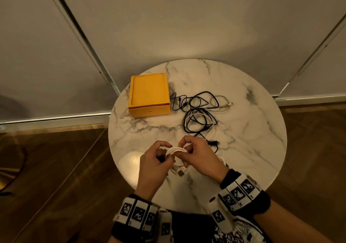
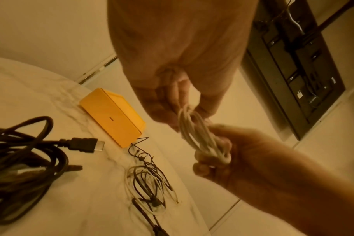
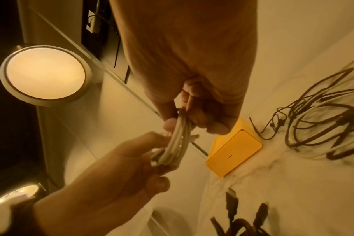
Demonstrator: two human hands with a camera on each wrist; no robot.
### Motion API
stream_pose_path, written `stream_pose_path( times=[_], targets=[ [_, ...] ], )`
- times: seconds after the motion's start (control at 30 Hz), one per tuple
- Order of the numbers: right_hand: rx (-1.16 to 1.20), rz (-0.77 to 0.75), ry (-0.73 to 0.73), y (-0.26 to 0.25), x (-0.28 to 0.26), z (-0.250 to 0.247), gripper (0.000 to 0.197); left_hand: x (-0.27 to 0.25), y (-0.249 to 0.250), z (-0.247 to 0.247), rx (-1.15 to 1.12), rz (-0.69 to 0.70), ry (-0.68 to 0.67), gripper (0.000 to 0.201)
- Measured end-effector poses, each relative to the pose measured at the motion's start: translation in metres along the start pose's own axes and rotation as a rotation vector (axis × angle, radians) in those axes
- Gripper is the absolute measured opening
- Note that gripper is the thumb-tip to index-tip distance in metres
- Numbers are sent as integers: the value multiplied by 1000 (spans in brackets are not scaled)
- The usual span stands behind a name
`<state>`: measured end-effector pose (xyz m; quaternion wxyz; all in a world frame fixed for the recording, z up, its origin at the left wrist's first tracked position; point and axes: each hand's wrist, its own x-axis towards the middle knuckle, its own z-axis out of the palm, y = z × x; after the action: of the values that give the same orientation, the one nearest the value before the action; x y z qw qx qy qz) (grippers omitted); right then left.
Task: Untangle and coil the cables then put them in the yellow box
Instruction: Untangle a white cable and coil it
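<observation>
Both hands hold a white cable (image 1: 176, 150) wound into a small coil above the near side of the round marble table (image 1: 252, 130). My left hand (image 1: 162, 151) pinches the coil's left end, and my right hand (image 1: 187, 149) grips its right end. A loose tail with a USB plug (image 1: 180, 173) hangs below the hands. The left wrist view shows the coil (image 2: 196, 135) running between the two hands, and so does the right wrist view, coil (image 3: 178, 143). The yellow box (image 1: 149, 94) sits at the table's far left. A tangle of black and white cables (image 1: 198, 111) lies to its right.
A thick black cable with a flat plug (image 2: 85, 145) lies on the table near the hands. A lit round lamp (image 3: 44, 75) stands off the table's left side. Blinds and a wooden floor (image 1: 56, 167) surround the table.
</observation>
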<state>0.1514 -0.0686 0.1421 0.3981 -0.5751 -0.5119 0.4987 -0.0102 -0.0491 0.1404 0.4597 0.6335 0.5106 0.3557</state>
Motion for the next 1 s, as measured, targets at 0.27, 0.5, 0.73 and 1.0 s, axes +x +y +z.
stream_pose_path(
  times=[0.27, 0.5, 0.73, 1.0],
  targets=[
    [359, 73, 10, -1, -9, 1, 15, 16, 0, 4, -616, -349, -123, 23],
    [496, 202, -2, 19, -32, -4, 10, 5, -21, 6, -821, -587, -311, 35],
    [577, 425, -28, 41, -64, -19, 26, 5, -32, 33, -677, -648, -350, 12],
    [678, 570, 237, 91, -99, -46, 25, 6, -53, 98, -639, -790, -604, 20]
  ],
)
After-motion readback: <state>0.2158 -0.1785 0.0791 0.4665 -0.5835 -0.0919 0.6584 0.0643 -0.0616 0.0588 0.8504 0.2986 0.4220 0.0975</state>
